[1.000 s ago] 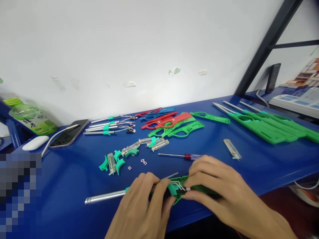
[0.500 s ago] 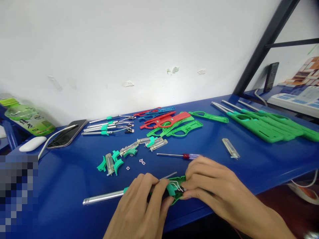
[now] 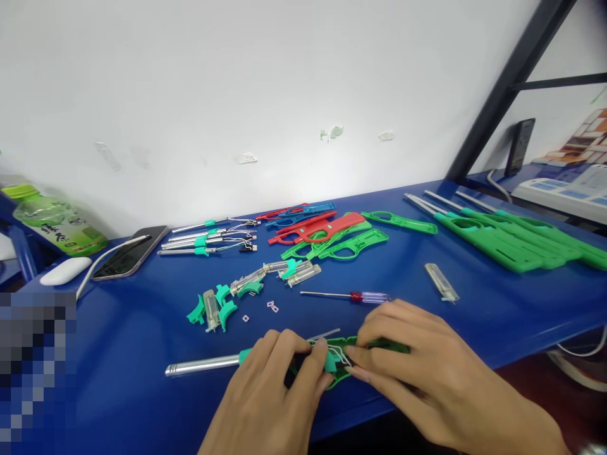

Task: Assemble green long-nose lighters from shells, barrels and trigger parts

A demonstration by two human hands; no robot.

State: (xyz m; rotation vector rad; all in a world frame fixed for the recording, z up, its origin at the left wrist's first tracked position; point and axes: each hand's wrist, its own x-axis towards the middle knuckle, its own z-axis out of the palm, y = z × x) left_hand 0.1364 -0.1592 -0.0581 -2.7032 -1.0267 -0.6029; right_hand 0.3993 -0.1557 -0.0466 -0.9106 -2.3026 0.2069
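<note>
A green lighter shell [image 3: 339, 374] with a silver metal tube [image 3: 203, 365] sticking out to the left lies at the near edge of the blue table [image 3: 123, 354]. My left hand [image 3: 277, 395] is closed on its front part, where a teal piece and thin white wires show. My right hand [image 3: 417, 373] is closed over the rear of the shell, fingertips pinching at the wires. A small screwdriver [image 3: 348, 296] with a red and clear handle lies just beyond my right hand.
Loose teal parts and clear fuel tanks [image 3: 246, 287] lie mid-table, with tube-and-wire sets [image 3: 208, 240] behind. Red, blue and green shells [image 3: 327, 234] are piled further back, finished green lighters [image 3: 507, 237] at the right. A phone [image 3: 130, 254], a white mouse [image 3: 64, 270] and a green bottle [image 3: 57, 218] sit at the left.
My right fingers have shifted a little along the shell near the wires. The shell and tube have stayed at the same place on the table's edge.
</note>
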